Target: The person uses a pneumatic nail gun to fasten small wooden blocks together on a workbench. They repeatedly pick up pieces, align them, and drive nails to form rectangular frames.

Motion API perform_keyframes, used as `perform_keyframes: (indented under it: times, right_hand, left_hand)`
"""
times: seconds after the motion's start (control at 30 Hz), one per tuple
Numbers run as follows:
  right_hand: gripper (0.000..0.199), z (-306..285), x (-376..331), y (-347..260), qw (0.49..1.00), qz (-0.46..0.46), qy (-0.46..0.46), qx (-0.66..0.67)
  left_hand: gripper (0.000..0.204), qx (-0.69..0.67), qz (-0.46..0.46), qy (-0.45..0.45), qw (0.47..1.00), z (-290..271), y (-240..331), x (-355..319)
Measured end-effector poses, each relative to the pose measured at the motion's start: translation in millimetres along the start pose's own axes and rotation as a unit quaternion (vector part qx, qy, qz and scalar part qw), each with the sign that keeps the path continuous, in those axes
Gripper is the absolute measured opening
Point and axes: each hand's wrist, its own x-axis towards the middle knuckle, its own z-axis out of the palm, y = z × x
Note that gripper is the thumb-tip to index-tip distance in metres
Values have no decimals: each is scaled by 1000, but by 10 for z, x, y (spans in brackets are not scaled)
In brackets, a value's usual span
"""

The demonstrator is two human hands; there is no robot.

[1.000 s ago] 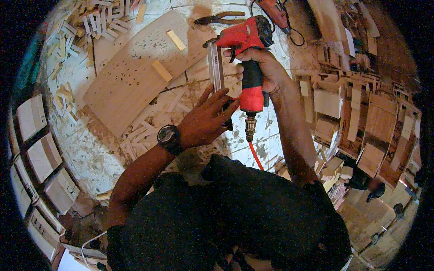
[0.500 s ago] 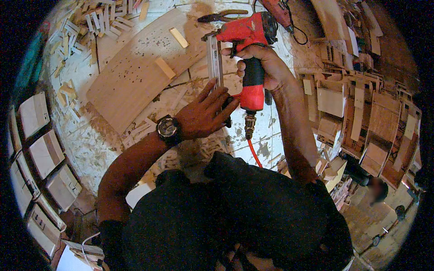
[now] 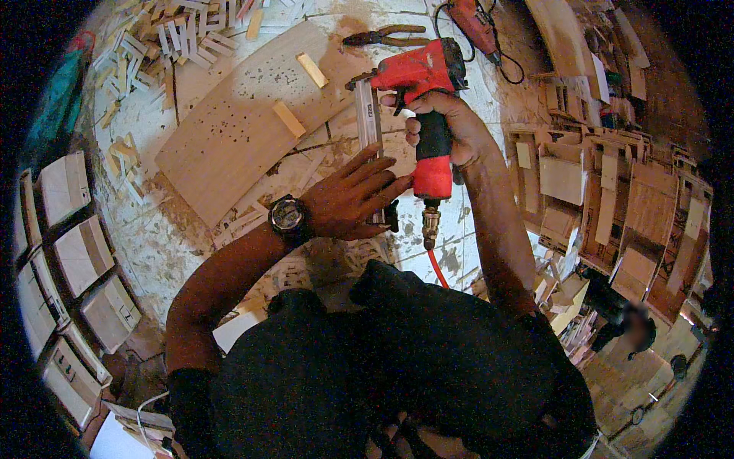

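My right hand (image 3: 459, 126) is wrapped around the black and red grip of an air nail gun (image 3: 413, 70), its forefinger near the trigger. The gun's nose points left, and an orange-red air hose (image 3: 437, 269) leads from the brass fitting under the handle. My left hand (image 3: 348, 200), a watch on its wrist, lies across the lower end of the gun's silver magazine (image 3: 368, 118), fingers bent over it; the thumb is hidden. Beyond, a flat wooden panel (image 3: 206, 145) dotted with small dark bits carries two short wood blocks (image 3: 312, 69).
Pliers (image 3: 384, 36) lie past the gun, and a red corded power tool (image 3: 472, 29) lies at the far right. Small wood pieces (image 3: 187, 38) are heaped at the far left. Wooden assemblies (image 3: 562, 176) stand on the right, light boxy pieces (image 3: 82, 249) on the left. Another person (image 3: 631, 329) is at the right.
The nail gun has shifted slightly down in the picture. My left hand has slid a little lower along the magazine, its fingers still over it. The right hand keeps its hold.
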Motion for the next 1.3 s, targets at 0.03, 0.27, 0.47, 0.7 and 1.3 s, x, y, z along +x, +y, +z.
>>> perform_keyframes:
  times: [0.03,0.27,0.47,0.7,1.3]
  right_hand:
    - [11,-5,8,2,1000,-3,-2,-3]
    - [11,-36,9,-34,1000,27,-3,5]
    - [15,-18,-14,0,999,26,-15,32]
    - [21,-26,-44,19,998,28,-30,52]
    - [11,22,-84,115,999,23,20,-30]
  left_hand:
    - [86,7,3,-8,1000,5,1,3]
    - [87,68,21,-19,997,22,15,19]
    - [88,13,16,-49,999,-43,29,11]
    - [85,2,20,-57,998,-2,33,-30]
    - [74,-4,-25,26,999,207,147,-150]
